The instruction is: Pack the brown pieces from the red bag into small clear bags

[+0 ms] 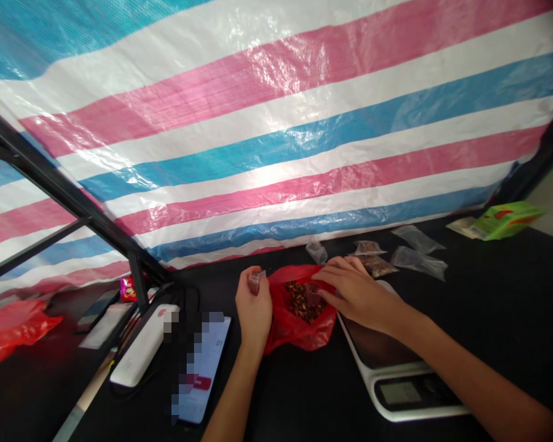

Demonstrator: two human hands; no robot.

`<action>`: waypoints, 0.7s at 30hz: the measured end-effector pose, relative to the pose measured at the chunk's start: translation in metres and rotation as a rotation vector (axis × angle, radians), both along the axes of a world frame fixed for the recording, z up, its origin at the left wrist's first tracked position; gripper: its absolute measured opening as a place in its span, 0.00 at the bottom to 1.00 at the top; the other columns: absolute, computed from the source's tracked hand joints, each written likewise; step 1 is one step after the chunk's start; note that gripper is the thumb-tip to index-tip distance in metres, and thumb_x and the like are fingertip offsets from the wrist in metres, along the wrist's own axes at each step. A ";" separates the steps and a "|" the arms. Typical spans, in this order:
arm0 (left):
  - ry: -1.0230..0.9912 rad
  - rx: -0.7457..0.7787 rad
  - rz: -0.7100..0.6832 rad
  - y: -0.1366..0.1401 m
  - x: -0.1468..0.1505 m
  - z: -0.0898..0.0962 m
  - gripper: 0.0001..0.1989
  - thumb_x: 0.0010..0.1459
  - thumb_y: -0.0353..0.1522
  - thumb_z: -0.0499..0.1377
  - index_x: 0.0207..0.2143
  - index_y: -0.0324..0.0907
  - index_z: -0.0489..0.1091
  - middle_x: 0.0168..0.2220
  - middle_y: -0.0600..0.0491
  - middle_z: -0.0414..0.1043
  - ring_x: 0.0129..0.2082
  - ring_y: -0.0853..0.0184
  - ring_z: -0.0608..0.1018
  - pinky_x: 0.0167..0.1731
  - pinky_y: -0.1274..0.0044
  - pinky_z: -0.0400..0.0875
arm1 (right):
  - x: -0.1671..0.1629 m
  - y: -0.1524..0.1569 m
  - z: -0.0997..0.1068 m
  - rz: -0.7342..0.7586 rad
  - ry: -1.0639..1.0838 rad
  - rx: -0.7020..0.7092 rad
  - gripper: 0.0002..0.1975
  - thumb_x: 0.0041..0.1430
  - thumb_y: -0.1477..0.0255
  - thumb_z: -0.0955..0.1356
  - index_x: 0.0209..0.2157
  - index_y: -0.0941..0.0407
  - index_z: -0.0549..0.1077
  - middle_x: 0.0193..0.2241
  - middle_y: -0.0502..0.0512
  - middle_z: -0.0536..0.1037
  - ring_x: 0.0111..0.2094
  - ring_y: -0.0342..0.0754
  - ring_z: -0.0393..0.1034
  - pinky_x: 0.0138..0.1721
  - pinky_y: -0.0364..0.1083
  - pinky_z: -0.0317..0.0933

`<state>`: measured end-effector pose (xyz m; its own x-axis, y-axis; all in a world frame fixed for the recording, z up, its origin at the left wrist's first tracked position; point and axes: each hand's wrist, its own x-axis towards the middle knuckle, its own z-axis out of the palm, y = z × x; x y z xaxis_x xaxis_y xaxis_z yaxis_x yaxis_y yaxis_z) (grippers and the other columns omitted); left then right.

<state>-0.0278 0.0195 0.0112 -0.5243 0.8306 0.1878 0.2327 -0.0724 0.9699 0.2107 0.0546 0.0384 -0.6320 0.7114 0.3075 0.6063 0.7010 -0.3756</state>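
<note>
A red plastic bag lies opened on the black table, with small brown dried pieces inside. My left hand is beside its left edge, fingers closed on a small clear plastic bag. Over the right side of the red bag, my right hand has thumb and fingers bent together at the opening. A dark reddish, see-through thing shows at those fingertips, too unclear to name. Under my right forearm stands a white kitchen scale with a dark top, partly covered by the arm.
Behind the scale lie a filled clear bag and several other clear bags. A green packet is at the far right. To the left are a phone, a white power strip and a black metal frame. Striped sheeting hangs behind.
</note>
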 end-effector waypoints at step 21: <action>-0.229 -0.190 -0.437 0.000 0.007 -0.006 0.26 0.51 0.47 0.74 0.45 0.42 0.73 0.40 0.49 0.81 0.37 0.63 0.81 0.40 0.74 0.73 | -0.009 -0.012 -0.010 0.086 -0.046 0.081 0.16 0.61 0.79 0.68 0.50 0.56 0.78 0.49 0.63 0.78 0.57 0.62 0.64 0.61 0.62 0.58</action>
